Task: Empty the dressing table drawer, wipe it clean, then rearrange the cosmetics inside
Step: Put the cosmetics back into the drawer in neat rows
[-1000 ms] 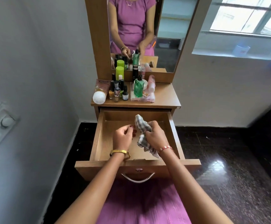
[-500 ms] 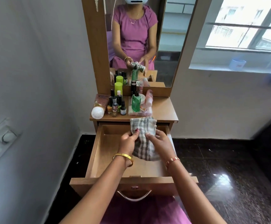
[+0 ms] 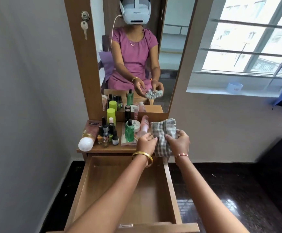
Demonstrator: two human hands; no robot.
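The wooden drawer (image 3: 86,185) is pulled out wide and holds nothing inside. Both hands hold a grey checked cloth (image 3: 162,132) above the right end of the table top. My left hand (image 3: 146,142) pinches its left edge and my right hand (image 3: 179,140) grips its right side. Cosmetics stand on the dressing table top (image 3: 113,149): a green bottle (image 3: 129,132), a lime-green tube (image 3: 111,115), several small dark bottles (image 3: 107,133), a pink tube (image 3: 144,126), a white round jar (image 3: 136,125) and a brown tube with a white cap (image 3: 88,137) lying flat.
A mirror (image 3: 133,52) in a wooden frame rises behind the table and reflects the person. A key (image 3: 84,27) hangs on the frame's left side. A grey wall stands close on the left, a window (image 3: 248,41) on the right, dark glossy floor (image 3: 229,199) below.
Both hands lifted the cloth out of the drawer and carried it up and right, over the table top. The view tilted upward.
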